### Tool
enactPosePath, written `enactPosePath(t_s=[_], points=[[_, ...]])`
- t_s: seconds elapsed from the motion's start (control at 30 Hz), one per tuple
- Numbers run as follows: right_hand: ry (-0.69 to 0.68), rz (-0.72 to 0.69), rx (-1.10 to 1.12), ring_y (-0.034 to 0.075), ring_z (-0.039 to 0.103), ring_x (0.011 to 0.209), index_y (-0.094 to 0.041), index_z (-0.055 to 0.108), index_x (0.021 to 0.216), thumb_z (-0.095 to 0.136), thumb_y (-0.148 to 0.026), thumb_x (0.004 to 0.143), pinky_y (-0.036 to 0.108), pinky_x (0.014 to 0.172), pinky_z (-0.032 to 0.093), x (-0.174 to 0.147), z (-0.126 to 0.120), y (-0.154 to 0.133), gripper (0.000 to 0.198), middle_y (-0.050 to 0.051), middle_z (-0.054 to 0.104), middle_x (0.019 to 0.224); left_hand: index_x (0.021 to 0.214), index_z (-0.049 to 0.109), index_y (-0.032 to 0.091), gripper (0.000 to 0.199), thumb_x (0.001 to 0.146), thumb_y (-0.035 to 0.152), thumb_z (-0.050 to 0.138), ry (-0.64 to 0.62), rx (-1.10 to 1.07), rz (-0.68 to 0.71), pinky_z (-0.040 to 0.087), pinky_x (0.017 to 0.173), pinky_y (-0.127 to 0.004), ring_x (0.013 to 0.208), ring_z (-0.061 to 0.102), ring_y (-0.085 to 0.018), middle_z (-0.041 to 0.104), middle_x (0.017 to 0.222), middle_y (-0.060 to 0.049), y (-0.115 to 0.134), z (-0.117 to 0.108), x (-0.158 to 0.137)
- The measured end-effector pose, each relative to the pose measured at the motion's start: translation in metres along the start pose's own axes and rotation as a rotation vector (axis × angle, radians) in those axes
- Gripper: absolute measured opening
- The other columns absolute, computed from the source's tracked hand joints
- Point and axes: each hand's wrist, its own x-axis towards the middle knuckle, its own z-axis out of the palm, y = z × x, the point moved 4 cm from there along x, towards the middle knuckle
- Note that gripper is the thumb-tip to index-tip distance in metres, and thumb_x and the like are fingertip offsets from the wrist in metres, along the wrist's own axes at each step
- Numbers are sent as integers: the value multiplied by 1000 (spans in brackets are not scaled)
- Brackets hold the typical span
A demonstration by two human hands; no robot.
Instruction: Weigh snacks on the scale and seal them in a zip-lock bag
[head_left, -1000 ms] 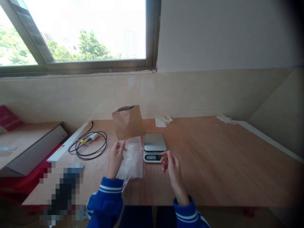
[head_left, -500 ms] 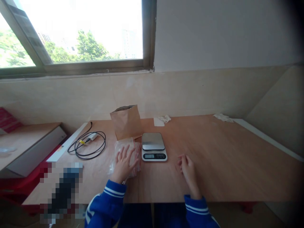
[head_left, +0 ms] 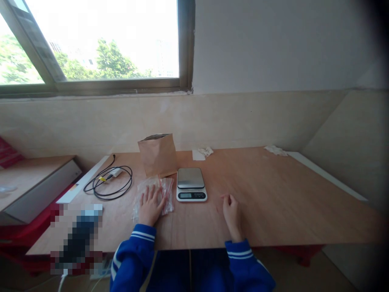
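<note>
My left hand [head_left: 151,206] lies palm down with spread fingers on a stack of clear zip-lock bags [head_left: 167,190] that have red seal strips. Just right of the bags stands a white digital kitchen scale [head_left: 191,198] with a bare steel plate and a lit display. Right of the scale, my right hand [head_left: 232,214] rests on the table with its fingers curled in, and nothing shows in it. A brown kraft paper bag [head_left: 158,157] stands upright behind the zip-lock bags, its top open; what it contains is hidden.
A coiled black cable [head_left: 130,184] with a white plug lies on the left of the wooden table [head_left: 273,194]. Nearer the front left is a pixelated dark object [head_left: 79,237]. White crumpled pieces [head_left: 275,150] lie along the back edge, below the wall and window.
My left hand has settled flatter on the zip-lock bags, which sit slightly farther left of the scale. My right hand stays curled on the table. The whole view has shifted a little.
</note>
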Motion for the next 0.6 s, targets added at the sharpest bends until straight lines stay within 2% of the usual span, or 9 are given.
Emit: enactPosePath(t_s=[0.07, 0.13, 0.27, 0.4, 0.5, 0.6], points=[[122, -44, -142, 27, 57, 87, -14, 66, 83, 34, -33, 88, 36, 80, 41, 2, -5, 0, 38, 17, 62, 90, 138, 42, 27, 55, 90, 51, 34, -5, -2, 8, 16, 112, -46, 142, 17, -27, 31, 151, -5, 0, 1, 0], [176, -68, -256, 28, 54, 91, -10, 66, 90, 35, -26, 86, 37, 82, 39, 3, -7, 0, 35, 19, 59, 96, 138, 42, 27, 54, 91, 50, 32, 2, 5, 18, 15, 112, -46, 142, 17, -27, 33, 150, -5, 0, 1, -1], [129, -128, -370, 28, 52, 96, -9, 65, 95, 38, -18, 83, 36, 83, 37, 2, -3, -3, 31, 19, 60, 98, 137, 44, 27, 48, 94, 39, 25, 40, 27, 38, 13, 112, -45, 141, 19, -24, 33, 150, -5, 1, 0, -2], [83, -144, -431, 27, 53, 93, -12, 67, 95, 40, -18, 84, 35, 80, 35, 1, 1, -6, 30, 16, 61, 94, 136, 46, 29, 47, 95, 34, 23, 116, 34, -16, 15, 109, -47, 141, 20, -25, 32, 150, -6, 2, -4, -5], [65, -141, -493, 28, 53, 94, -12, 67, 98, 39, -19, 86, 36, 80, 34, 0, 2, -8, 31, 16, 61, 94, 134, 48, 28, 45, 94, 35, 28, 188, 35, -38, 16, 106, -49, 138, 24, -28, 43, 142, -10, 5, -11, -7], [63, -142, -517, 29, 52, 96, -11, 66, 100, 39, -19, 86, 36, 80, 33, -1, 2, -11, 31, 17, 60, 97, 135, 46, 29, 45, 94, 33, 29, 193, 4, -14, 20, 103, -48, 130, 37, -26, 55, 127, -10, 8, -17, -9]])
